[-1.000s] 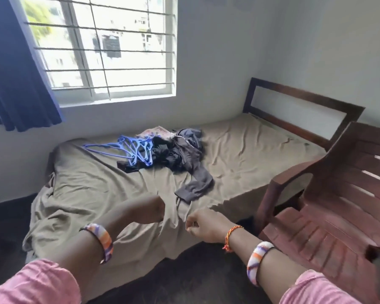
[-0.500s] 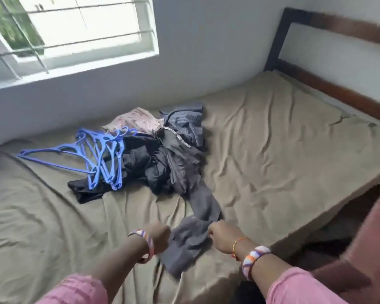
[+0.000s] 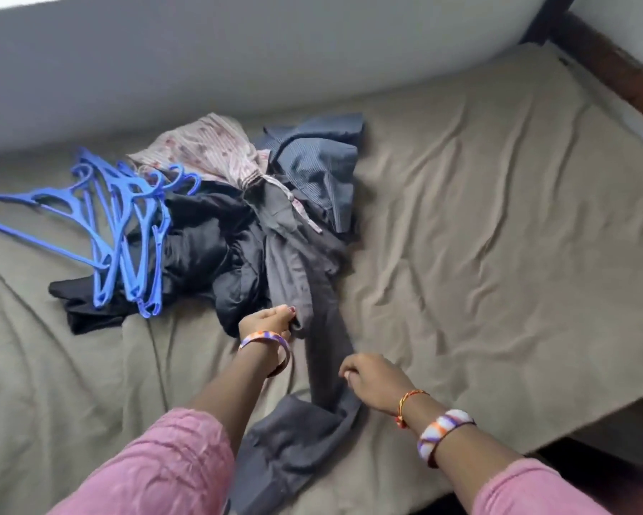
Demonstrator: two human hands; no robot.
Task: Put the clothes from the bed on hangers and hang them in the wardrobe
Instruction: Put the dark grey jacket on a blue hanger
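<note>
A pile of clothes lies on the bed (image 3: 498, 236): a long grey garment (image 3: 294, 440) trailing toward me, a black garment (image 3: 201, 250), a pale floral one (image 3: 208, 150) and a blue-grey striped shirt (image 3: 320, 161). Several blue plastic hangers (image 3: 126, 232) lie on the pile's left side. My left hand (image 3: 266, 323) pinches the grey garment where it meets the black cloth. My right hand (image 3: 375, 381) has curled fingers on the right edge of the same garment, lower down. No wardrobe is in view.
An olive, wrinkled sheet covers the bed. A dark wooden headboard (image 3: 617, 72) stands at the top right. The grey-white wall (image 3: 238, 50) runs along the bed's far side. The bed's near edge drops to a dark floor (image 3: 591, 462) at the lower right.
I have leaned closer over the bed, so window and chair left the view. Both hands moved forward from the bed's edge onto the grey garment, the left one furthest.
</note>
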